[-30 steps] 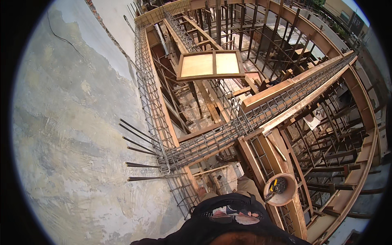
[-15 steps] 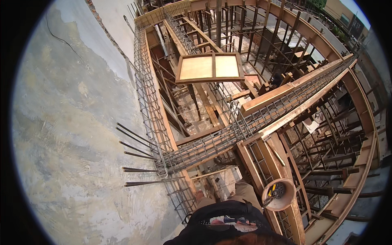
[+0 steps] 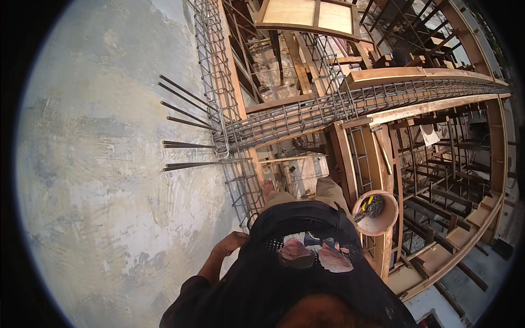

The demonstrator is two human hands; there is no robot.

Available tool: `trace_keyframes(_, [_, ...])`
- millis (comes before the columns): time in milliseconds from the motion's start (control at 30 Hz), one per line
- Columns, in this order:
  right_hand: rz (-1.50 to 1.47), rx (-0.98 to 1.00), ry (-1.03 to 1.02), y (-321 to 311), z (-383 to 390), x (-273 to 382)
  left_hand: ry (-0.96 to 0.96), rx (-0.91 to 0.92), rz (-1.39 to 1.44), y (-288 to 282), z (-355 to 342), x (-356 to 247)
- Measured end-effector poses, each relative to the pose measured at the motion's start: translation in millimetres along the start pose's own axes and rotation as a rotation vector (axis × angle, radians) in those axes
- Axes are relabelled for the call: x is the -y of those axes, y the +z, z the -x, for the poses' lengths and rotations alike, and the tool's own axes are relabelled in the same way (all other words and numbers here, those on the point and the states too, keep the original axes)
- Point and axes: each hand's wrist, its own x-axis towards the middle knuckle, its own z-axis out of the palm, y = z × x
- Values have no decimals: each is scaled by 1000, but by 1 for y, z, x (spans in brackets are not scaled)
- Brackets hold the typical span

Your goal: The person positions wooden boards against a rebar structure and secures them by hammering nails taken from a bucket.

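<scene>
My left hand (image 3: 234, 241) is at my left side, by the hem of my dark shirt (image 3: 262, 224). Its fingers are curled in toward the cloth, and whatever they may hold is hidden. A black loop (image 3: 251, 221) hangs at my waist just above it. My right hand is out of sight. Beyond my right hip, a round bucket (image 3: 387, 221) rests on the timber formwork. Inside it lie many small dark pieces that look like nails, and a tool with yellow handles (image 3: 367, 204). A hammer (image 3: 385, 153) lies on the boards past the bucket.
A rough plastered wall (image 3: 109, 164) fills the left, with several steel bars (image 3: 188, 145) sticking out of it. Ahead, a rebar cage (image 3: 290, 117) crosses between timber boards. A framed panel (image 3: 306, 13) stands beyond. Deep gaps with props (image 3: 437, 164) open on the right.
My view has tipped downward, so the cage, bucket and panel sit higher in the picture. My left hand and arm have come into sight beside my shirt.
</scene>
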Motion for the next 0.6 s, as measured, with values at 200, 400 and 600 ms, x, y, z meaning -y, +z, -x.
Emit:
trace_keyframes(200, [184,-414,50,3,8,106,322,-932,-340,-75,-69,-62])
trace_keyframes(400, [81,-579,-65,7,-15,114,660,-1940,7,-122,-45,-171])
trace_keyframes(600, [284,-688,-140,20,-36,108,1048,-1592,570,-150,-21,-220])
